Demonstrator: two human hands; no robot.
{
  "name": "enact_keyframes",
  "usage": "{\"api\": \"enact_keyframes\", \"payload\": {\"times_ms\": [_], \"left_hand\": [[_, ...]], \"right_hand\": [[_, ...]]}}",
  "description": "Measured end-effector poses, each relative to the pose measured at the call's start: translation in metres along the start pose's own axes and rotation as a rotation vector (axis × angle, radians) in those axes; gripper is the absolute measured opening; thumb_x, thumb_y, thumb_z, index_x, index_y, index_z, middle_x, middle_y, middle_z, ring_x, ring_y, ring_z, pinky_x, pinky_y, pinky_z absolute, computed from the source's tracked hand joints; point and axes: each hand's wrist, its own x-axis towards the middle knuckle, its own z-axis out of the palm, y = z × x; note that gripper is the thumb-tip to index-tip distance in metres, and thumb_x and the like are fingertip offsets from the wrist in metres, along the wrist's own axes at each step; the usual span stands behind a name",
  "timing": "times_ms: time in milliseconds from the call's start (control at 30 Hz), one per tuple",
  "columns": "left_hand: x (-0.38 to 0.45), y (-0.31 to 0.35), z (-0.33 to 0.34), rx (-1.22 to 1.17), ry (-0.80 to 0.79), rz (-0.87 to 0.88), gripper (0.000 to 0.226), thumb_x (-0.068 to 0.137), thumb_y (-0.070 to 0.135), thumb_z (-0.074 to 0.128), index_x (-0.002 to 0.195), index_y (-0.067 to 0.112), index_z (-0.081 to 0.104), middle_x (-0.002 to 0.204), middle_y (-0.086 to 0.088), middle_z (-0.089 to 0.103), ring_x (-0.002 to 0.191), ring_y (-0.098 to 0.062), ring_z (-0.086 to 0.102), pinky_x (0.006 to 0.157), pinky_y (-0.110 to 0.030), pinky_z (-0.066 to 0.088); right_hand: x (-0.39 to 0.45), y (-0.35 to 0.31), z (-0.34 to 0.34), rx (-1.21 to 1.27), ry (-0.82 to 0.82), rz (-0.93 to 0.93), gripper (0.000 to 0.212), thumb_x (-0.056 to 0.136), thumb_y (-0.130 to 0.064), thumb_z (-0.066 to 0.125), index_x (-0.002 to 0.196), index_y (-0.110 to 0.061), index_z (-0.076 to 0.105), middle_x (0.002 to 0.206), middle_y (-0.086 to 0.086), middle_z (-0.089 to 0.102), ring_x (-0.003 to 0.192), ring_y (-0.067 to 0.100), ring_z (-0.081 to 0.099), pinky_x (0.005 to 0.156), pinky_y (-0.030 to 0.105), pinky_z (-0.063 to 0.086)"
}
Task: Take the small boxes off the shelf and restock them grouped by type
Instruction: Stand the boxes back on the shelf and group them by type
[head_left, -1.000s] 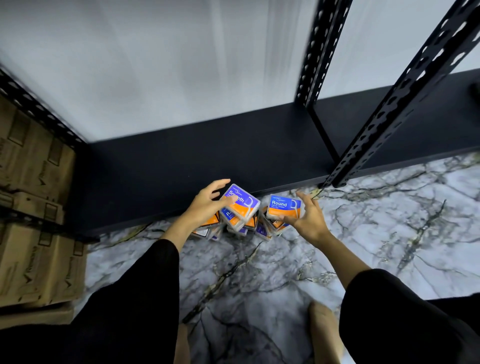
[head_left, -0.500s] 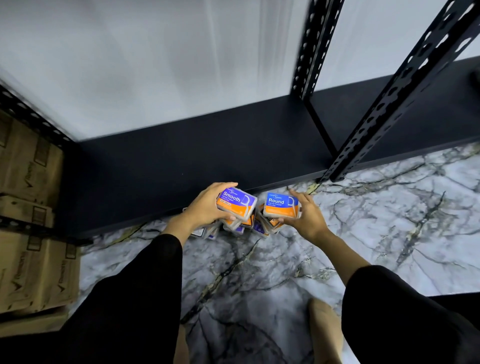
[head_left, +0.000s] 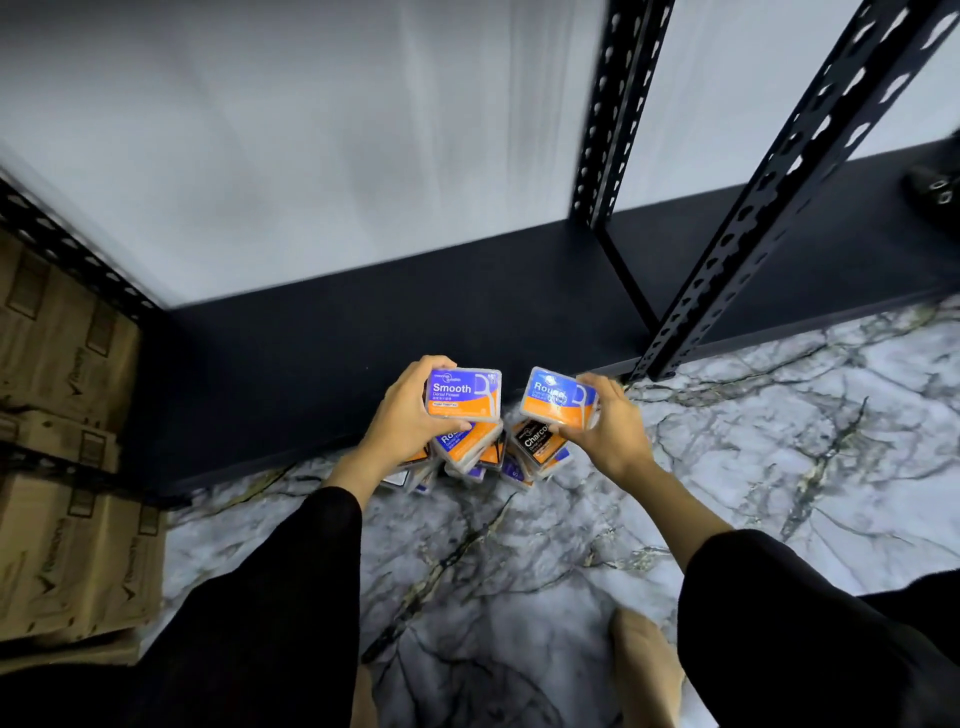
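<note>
Just in front of the black shelf (head_left: 322, 332), the left hand (head_left: 402, 421) has its fingers wrapped round a "Smooth" box (head_left: 464, 393). The right hand (head_left: 613, 431) pinches a "Round" box (head_left: 556, 397). Labels face up, likely for sorting. Beneath both, the heap of boxes (head_left: 498, 452) lies on the marble floor (head_left: 779, 441).
</note>
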Motion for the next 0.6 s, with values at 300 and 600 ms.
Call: {"api": "enact_keyframes", "payload": {"times_ms": [300, 600], "left_hand": [[-0.015, 0.097, -0.047, 0.006, 0.16, 0.194, 0.069, 0.061, 0.017, 0.089, 0.116, 0.032, 0.05, 0.117, 0.007, 0.054, 0.097, 0.0, 0.059, 0.075, -0.009, 0.047], [-0.049, 0.228, -0.135, 0.008, 0.357, 0.439, 0.068, 0.069, 0.02, 0.085, 0.125, 0.021, 0.047, 0.121, 0.007, 0.05, 0.101, 0.013, 0.051, 0.071, -0.002, 0.043]], "right_hand": [[-0.009, -0.096, -0.072, 0.06, 0.224, -0.228, 0.07, 0.07, -0.024, 0.082, 0.13, -0.016, 0.048, 0.128, 0.001, 0.052, 0.115, 0.022, 0.051, 0.097, 0.029, 0.04], [-0.03, -0.224, -0.158, 0.125, 0.406, -0.55, 0.068, 0.072, -0.022, 0.082, 0.13, -0.016, 0.048, 0.127, -0.002, 0.052, 0.11, 0.009, 0.047, 0.093, 0.023, 0.038]]}}
